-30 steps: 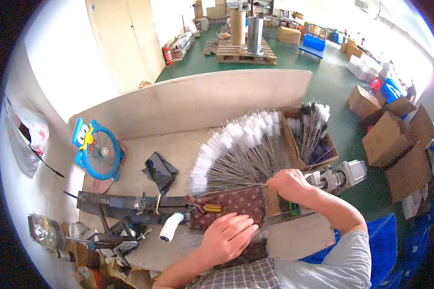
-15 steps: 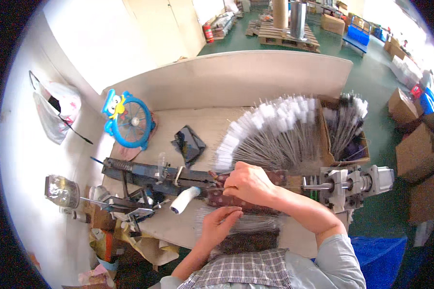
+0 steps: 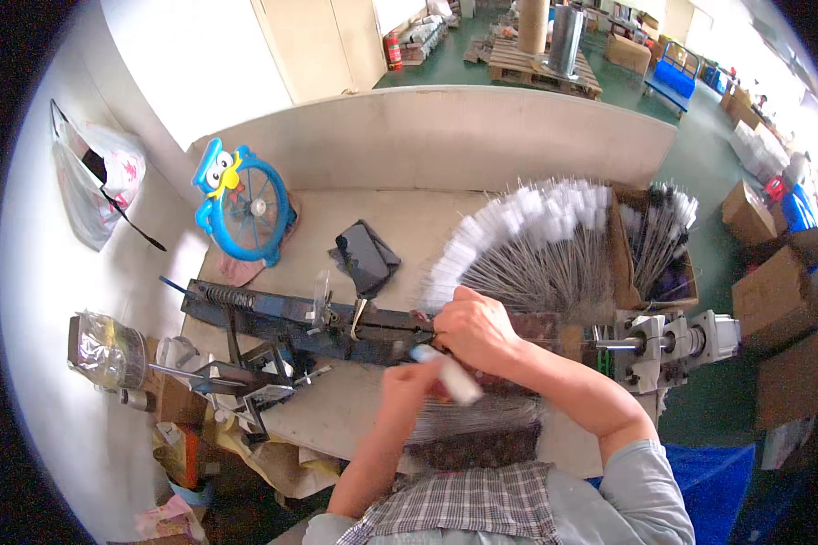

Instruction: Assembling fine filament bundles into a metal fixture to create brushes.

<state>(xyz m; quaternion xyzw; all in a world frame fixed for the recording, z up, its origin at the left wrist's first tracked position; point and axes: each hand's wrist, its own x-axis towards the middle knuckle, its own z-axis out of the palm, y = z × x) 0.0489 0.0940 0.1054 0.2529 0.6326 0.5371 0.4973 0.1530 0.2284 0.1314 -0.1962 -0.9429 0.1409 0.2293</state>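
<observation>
My right hand point(image 3: 473, 329) is over the middle of the bench fixture, its fingers pinched together at a thin metal wire point(image 3: 554, 341) that runs right toward the motor unit's shaft. My left hand point(image 3: 407, 389) is just below and left of it, blurred by motion, with its fingers closed around a white cylinder with a blue end point(image 3: 459, 380). The cylinder is tilted and smeared, so its kind cannot be told. Under both hands lie a dark red dotted cloth point(image 3: 541, 327) and a bundle of thin wires point(image 3: 477, 422).
White-tipped wire brushes point(image 3: 536, 218) fan across the bench; a carton point(image 3: 620, 245) holds darker ones. The motor unit point(image 3: 668, 341) stands right, the long dark fixture point(image 3: 273, 318) left. A folded dark cloth point(image 3: 368, 259) and blue cartoon-shaped wheel point(image 3: 250, 213) sit behind.
The white cylinder has moved right from the fixture's front, my left hand now at it. My left hand has risen toward my right hand, which stays near the wire. The whole view has shifted slightly.
</observation>
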